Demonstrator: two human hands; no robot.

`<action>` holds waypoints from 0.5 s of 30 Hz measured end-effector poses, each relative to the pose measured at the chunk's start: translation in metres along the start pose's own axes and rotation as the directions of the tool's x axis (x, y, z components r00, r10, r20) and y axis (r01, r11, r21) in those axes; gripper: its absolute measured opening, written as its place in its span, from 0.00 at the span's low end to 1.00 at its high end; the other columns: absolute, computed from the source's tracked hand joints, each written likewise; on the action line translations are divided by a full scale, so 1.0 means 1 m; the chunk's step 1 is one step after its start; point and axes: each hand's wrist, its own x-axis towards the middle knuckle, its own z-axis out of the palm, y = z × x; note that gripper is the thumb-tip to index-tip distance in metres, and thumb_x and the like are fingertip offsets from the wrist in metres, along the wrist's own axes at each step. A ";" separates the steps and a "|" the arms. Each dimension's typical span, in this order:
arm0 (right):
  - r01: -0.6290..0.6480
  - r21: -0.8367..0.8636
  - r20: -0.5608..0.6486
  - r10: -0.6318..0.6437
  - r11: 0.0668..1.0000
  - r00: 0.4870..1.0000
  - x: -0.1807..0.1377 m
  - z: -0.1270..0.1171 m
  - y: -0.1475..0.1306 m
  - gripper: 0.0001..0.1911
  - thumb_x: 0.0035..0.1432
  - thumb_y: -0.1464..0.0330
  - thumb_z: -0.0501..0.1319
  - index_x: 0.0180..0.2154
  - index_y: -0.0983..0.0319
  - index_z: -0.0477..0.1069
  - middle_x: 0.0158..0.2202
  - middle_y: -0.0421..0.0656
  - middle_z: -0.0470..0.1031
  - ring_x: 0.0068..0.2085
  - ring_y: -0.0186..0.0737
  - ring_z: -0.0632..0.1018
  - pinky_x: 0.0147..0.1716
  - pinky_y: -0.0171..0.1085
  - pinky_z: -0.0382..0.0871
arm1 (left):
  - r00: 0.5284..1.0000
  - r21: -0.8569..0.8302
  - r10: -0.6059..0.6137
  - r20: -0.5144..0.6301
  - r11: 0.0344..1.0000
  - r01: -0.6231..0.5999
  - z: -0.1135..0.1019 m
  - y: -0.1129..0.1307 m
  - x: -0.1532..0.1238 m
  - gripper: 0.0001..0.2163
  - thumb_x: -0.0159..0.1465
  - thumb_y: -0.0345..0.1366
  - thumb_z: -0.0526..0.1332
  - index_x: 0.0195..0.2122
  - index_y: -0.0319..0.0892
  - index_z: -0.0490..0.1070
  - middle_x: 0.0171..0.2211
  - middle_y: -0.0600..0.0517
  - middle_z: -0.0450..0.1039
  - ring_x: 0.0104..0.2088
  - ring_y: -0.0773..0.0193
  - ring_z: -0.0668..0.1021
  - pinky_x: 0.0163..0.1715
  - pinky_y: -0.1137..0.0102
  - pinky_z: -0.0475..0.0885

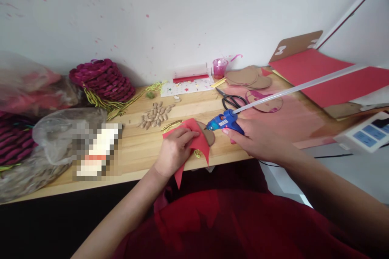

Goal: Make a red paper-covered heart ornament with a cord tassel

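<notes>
My right hand (255, 137) grips a blue hot glue gun (223, 120) with a long translucent glue stick (291, 89) sticking out of its back. The gun's nozzle points left, at the edge of a brown cardboard piece (209, 136). Red paper (190, 129) lies folded over part of that cardboard. Curled fingers of my left hand (176, 149) pinch and press the red paper near the table's front edge. Yellow-green string (197, 153) pokes out below the paper. Whether the nozzle touches the cardboard, I cannot tell.
Black scissors (232, 99) and cardboard cutouts (249, 77) lie behind the gun. Peanuts (156, 115) sit at centre-left. Purple braided bundles (101, 79) and plastic bags (54, 137) fill the left. A pink cup (219, 68) stands by the wall, a power strip (367, 133) at right.
</notes>
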 end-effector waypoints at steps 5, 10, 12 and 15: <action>0.018 -0.035 -0.007 -0.018 0.999 1.000 -0.006 0.003 0.010 0.20 0.68 0.54 0.51 0.31 0.60 0.68 0.31 0.46 0.77 0.30 0.43 0.74 0.28 0.39 0.60 | 1.000 -0.001 -0.006 0.002 1.000 0.006 0.001 0.000 -0.001 0.16 0.61 0.20 0.58 0.45 0.40 0.78 0.42 0.46 0.79 0.41 0.58 0.81 0.40 0.64 0.79; 0.019 -0.046 0.006 -0.019 0.999 1.000 -0.012 0.006 0.014 0.22 0.68 0.52 0.49 0.31 0.60 0.68 0.31 0.46 0.77 0.30 0.42 0.73 0.29 0.40 0.60 | 1.000 0.006 -0.009 -0.004 1.000 0.009 0.001 -0.001 -0.001 0.16 0.61 0.21 0.58 0.45 0.41 0.78 0.42 0.46 0.79 0.40 0.59 0.81 0.40 0.65 0.79; 0.012 -0.050 0.025 -0.011 0.999 1.000 -0.015 0.005 0.013 0.23 0.68 0.52 0.49 0.30 0.60 0.68 0.31 0.46 0.76 0.30 0.42 0.72 0.29 0.40 0.60 | 1.000 0.006 -0.001 -0.003 1.000 0.001 0.001 -0.001 -0.001 0.16 0.61 0.21 0.58 0.45 0.40 0.78 0.41 0.46 0.79 0.41 0.60 0.81 0.40 0.65 0.79; 0.012 -0.037 0.031 -0.011 0.999 0.999 -0.019 0.005 0.010 0.21 0.68 0.53 0.50 0.29 0.60 0.68 0.30 0.46 0.76 0.29 0.42 0.72 0.28 0.39 0.60 | 1.000 0.007 0.003 -0.004 1.000 -0.003 0.000 -0.001 0.000 0.16 0.60 0.21 0.58 0.45 0.40 0.78 0.41 0.46 0.79 0.40 0.59 0.81 0.39 0.65 0.79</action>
